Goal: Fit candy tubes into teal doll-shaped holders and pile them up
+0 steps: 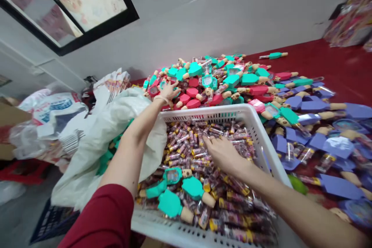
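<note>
My left hand (168, 92) reaches over the far rim of the basket to a heap of teal and pink paddle-shaped plastic toys (194, 69) with tan handles. Its fingers are spread and touch the heap's near left side. My right hand (222, 153) lies on the small clear tubes (200, 162) with yellow ends that fill a white plastic basket (269, 151). Its fingers are stretched out, their tips partly lost among the tubes. Several teal paddle-shaped toys (170, 203) rest on the tubes at the near left.
Purple paddle-shaped toys (338, 186) are spread right of the basket on a red surface (308, 60). A white woven sack (87, 162) with teal pieces inside drapes against the basket's left side. Behind it are printed bags (58, 108). A blue crate (54, 221) sits low at left.
</note>
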A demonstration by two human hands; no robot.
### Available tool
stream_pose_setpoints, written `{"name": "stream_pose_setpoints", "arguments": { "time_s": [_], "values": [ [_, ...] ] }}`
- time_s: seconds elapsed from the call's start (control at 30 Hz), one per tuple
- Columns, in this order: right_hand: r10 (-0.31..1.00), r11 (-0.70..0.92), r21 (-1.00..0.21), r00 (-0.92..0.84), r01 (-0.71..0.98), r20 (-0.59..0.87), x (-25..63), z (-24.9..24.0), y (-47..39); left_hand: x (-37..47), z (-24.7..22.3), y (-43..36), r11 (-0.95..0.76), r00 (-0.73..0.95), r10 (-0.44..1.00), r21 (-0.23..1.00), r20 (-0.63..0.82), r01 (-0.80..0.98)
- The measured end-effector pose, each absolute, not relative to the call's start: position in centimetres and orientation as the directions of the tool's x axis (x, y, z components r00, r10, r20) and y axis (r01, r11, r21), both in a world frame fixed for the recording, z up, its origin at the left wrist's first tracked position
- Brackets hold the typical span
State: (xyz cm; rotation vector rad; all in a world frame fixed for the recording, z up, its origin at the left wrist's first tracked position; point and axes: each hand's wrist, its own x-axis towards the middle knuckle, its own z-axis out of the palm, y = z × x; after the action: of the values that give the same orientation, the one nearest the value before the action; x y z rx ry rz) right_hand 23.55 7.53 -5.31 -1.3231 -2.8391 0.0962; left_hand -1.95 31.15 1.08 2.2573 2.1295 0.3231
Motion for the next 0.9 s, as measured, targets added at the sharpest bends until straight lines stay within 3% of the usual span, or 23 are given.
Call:
{"name": "stream_pose_setpoints", "arguments": {
  "time_s": [0.07,0.13,0.2,0.27,0.33,0.4,0.53,0.63,0.7,0.77,0.83,0.9],
  "values": [
    [0.809,0.586,-0.064,-0.588,0.808,-0.02,23.8,-5.7,7.9,-0.9,1.2,26.9,-0.204,0.156,0.971,0.285,0.183,0.936],
    [0.852,0.522,-0.079,-0.524,0.85,-0.01,24.0,-6.1,8.1,0.3,0.9,21.4,-0.298,0.271,0.954,0.512,0.128,0.806],
    [0.883,0.469,-0.099,-0.469,0.878,0.021,24.2,-6.4,8.1,1.4,0.2,15.1,-0.246,0.375,0.926,0.703,-0.032,0.667],
    [0.893,0.45,-0.133,-0.442,0.883,0.09,24.2,-6.5,7.8,2.3,-1.0,9.1,-0.165,0.414,0.9,0.776,-0.133,0.608],
    [0.88,0.469,-0.177,-0.439,0.865,0.182,24.1,-6.5,7.3,2.7,-2.5,4.5,-0.003,0.342,0.919,0.863,-0.197,0.505],
    [0.867,0.487,-0.203,-0.442,0.849,0.232,23.8,-6.5,6.6,2.8,-4.1,1.8,0.073,0.269,0.939,0.89,-0.213,0.449],
    [0.875,0.479,-0.212,-0.446,0.852,0.188,22.9,-6.3,4.9,2.5,-5.9,1.4,0.066,0.288,0.881,0.7,-0.376,0.711],
    [0.881,0.471,-0.266,-0.435,0.841,0.184,21.9,-5.7,4.1,2.1,-6.6,2.9,0.105,0.334,0.801,0.667,-0.496,0.738],
    [0.895,0.445,-0.32,-0.41,0.836,0.174,21.4,-5.3,4.0,1.8,-6.5,4.0,0.062,0.377,0.836,0.75,-0.4,0.659],
    [0.906,0.423,-0.357,-0.391,0.833,0.16,21.1,-4.9,3.9,1.8,-6.0,5.3,-0.006,0.328,0.932,0.9,-0.153,0.437],
    [0.909,0.417,-0.385,-0.378,0.823,0.177,21.1,-4.8,3.8,2.3,-5.2,6.6,-0.083,0.107,0.992,0.991,0.072,0.101],
    [0.901,0.433,-0.405,-0.379,0.805,0.21,21.3,-5.0,3.7,3.1,-4.6,7.7,-0.164,-0.145,0.98,0.964,0.136,-0.21]
  ]
}}
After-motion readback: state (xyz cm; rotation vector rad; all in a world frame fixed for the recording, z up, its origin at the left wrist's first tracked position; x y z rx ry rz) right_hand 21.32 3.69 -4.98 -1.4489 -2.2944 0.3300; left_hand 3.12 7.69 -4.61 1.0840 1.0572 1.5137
